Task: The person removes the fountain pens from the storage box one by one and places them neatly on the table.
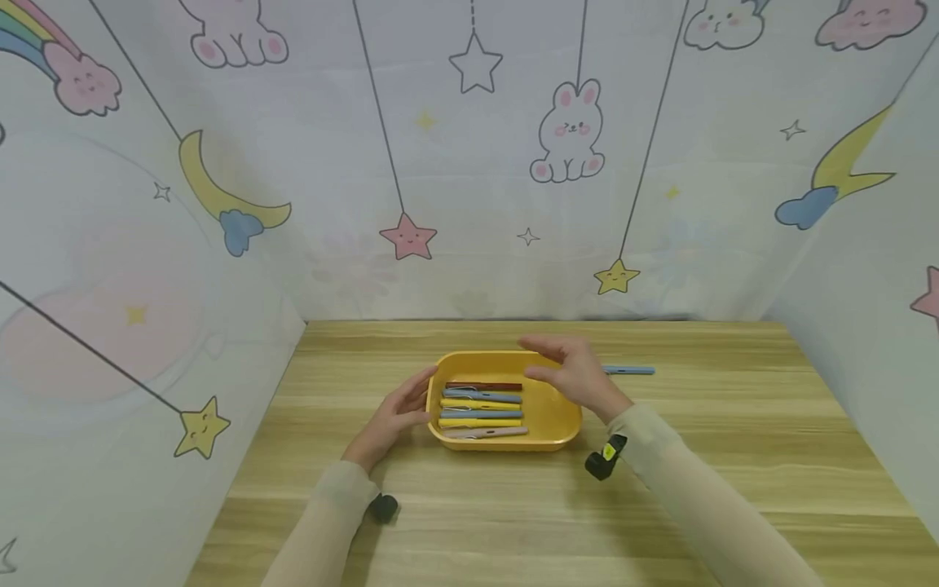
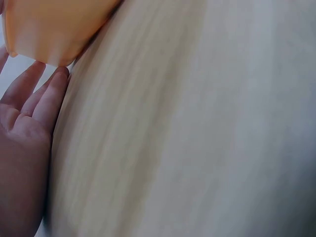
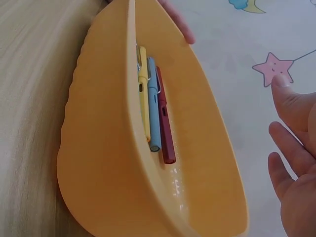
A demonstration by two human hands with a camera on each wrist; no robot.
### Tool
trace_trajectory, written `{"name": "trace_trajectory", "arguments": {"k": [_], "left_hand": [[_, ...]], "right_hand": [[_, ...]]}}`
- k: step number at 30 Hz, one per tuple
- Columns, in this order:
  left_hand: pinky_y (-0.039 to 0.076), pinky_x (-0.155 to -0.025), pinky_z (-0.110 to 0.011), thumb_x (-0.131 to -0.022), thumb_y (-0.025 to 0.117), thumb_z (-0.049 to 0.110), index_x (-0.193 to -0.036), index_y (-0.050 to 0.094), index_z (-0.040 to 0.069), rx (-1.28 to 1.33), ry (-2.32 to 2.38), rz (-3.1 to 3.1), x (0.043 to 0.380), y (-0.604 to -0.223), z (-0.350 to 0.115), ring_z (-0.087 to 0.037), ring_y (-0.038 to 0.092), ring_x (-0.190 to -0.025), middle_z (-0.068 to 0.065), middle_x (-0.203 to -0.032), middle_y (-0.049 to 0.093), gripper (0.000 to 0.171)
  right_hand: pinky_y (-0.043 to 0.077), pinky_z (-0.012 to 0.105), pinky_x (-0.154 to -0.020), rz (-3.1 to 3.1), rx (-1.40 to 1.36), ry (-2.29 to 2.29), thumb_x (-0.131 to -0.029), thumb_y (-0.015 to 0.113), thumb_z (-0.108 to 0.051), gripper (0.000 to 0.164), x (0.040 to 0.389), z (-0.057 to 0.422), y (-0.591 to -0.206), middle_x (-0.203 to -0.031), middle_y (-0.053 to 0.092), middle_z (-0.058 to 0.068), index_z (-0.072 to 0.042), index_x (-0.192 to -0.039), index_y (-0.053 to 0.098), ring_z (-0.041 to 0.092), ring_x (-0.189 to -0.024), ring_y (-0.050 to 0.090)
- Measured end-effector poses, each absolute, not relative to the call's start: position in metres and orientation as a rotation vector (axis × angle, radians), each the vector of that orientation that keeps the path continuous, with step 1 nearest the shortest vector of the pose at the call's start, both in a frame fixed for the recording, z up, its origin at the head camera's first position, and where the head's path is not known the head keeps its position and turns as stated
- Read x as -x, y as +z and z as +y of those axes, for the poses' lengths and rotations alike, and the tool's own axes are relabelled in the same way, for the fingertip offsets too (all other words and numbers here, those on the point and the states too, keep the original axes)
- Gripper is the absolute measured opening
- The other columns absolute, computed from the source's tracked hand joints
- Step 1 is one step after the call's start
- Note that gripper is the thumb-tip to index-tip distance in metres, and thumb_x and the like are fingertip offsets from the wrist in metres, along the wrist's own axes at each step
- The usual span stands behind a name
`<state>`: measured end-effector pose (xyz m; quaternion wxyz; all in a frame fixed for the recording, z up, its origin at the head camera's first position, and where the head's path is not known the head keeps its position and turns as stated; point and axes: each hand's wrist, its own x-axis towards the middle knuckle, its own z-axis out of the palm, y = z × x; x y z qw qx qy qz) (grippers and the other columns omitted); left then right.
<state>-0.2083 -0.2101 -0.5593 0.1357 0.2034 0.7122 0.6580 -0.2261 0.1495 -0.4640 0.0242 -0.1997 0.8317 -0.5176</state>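
Observation:
A yellow plastic tray (image 1: 548,414) with rounded corners lies on the table, holding several capped pens side by side at its left. Among them are a dark red pen (image 1: 487,386) at the back, blue pens (image 1: 487,415), yellow pens (image 1: 484,404) and a pale greyish pen (image 1: 493,432) at the front. My left hand (image 1: 392,414) rests its fingertips against the tray's left end, also seen in the left wrist view. Over the tray's back right corner is my right hand (image 1: 575,375), fingers and thumb spread apart with nothing between them.
One more blue pen (image 1: 632,370) lies on the wooden table (image 1: 513,514) to the right of the tray, partly hidden by my right hand. A printed cloth (image 1: 484,187) with stars and rabbits walls in the back and both sides.

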Motion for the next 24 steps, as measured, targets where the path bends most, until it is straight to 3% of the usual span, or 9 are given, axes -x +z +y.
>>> {"name": "trace_trajectory", "arguments": {"k": [6,13,24], "left_hand": [[0.036,-0.119,-0.028,-0.100,0.066,0.004,-0.166,0.033,0.018,-0.581,1.905,2.059,0.207,-0.559,-0.211,-0.039,0.035,-0.154,-0.014,-0.170,0.032,0.075],[0.038,-0.115,-0.020,-0.100,0.067,0.005,-0.165,0.036,0.024,-0.545,1.903,2.068,0.207,-0.558,-0.210,-0.034,0.037,-0.153,-0.010,-0.170,0.035,0.074],[0.038,-0.116,-0.022,-0.100,0.066,0.005,-0.166,0.033,0.019,-0.587,1.901,2.067,0.207,-0.558,-0.210,-0.040,0.034,-0.154,-0.015,-0.170,0.032,0.075]], "right_hand": [[0.047,0.053,-0.113,2.558,0.610,-1.564,-0.095,0.077,-0.005,0.049,0.230,0.145,-0.470,-0.146,0.064,0.008,-0.009,-0.142,0.067,0.034,-0.139,0.057],[0.048,0.051,-0.113,2.577,0.601,-1.514,-0.095,0.077,-0.007,0.049,0.231,0.137,-0.469,-0.146,0.065,0.008,-0.010,-0.143,0.067,0.032,-0.138,0.059],[0.047,0.052,-0.114,2.586,0.585,-1.454,-0.095,0.078,-0.009,0.048,0.234,0.130,-0.474,-0.143,0.067,0.007,-0.009,-0.142,0.067,0.032,-0.138,0.059]]}}
